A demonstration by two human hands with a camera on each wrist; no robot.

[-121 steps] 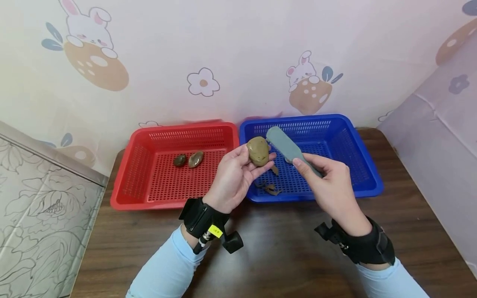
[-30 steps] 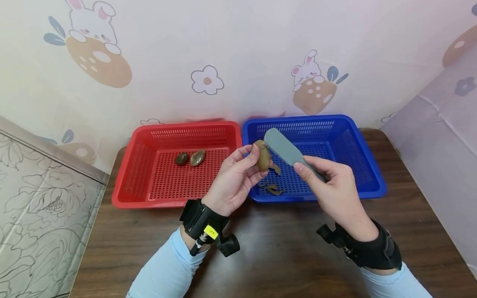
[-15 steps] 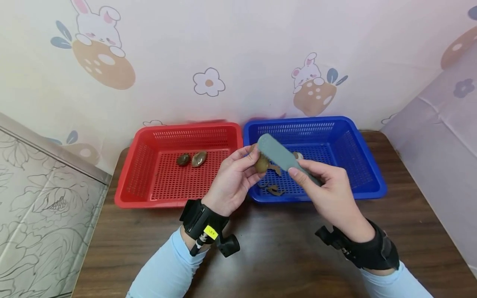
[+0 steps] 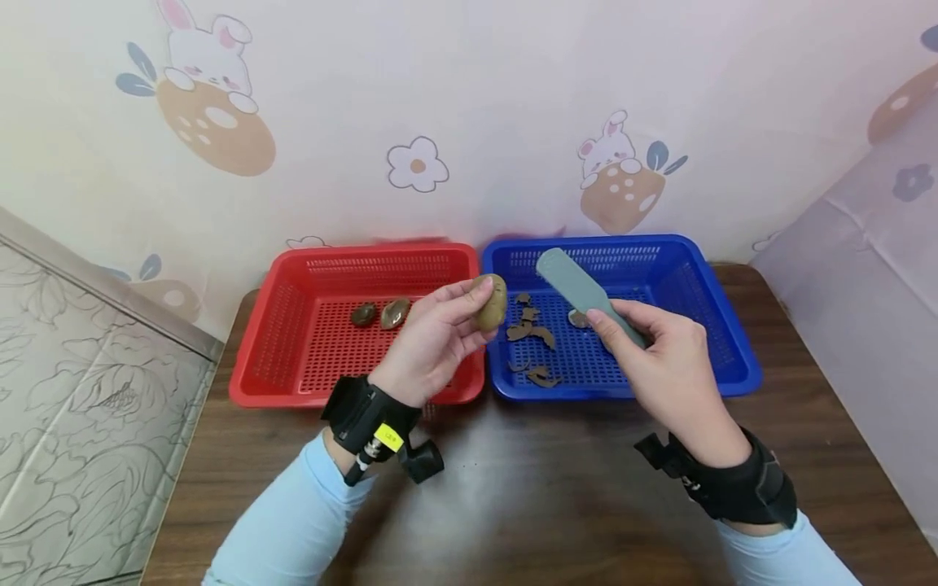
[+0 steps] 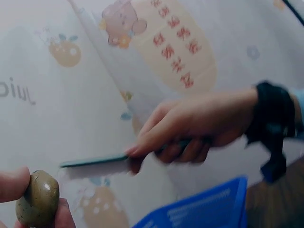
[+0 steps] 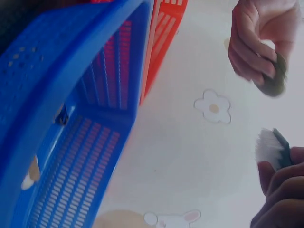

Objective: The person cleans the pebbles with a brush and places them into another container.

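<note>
My left hand (image 4: pixel 432 342) pinches a smooth olive-brown stone (image 4: pixel 493 303) above the red basket's right rim. Thumb and fingers hold the same stone (image 5: pixel 39 198) in the left wrist view, its surface shiny. On the other side, my right hand (image 4: pixel 663 362) grips the handle of a grey-green brush (image 4: pixel 575 283) over the blue basket. Pale bristles (image 6: pixel 268 148) show on its underside in the right wrist view. Brush and stone are apart. A small pale-and-brown piece (image 4: pixel 578 318) lies below the brush, partly covered by it.
Two dark glossy stones (image 4: pixel 396 313) lie in the red basket (image 4: pixel 252 358) at left. Several brown flakes (image 4: pixel 542 336) lie in the blue basket (image 4: pixel 733 358) at right. Both baskets stand side by side on a wooden table (image 4: pixel 542 480) against a patterned wall covering.
The brush was across the stone half a second ago; the left hand has since drawn the stone left and the brush has shifted right. More flakes in the blue basket are now uncovered.
</note>
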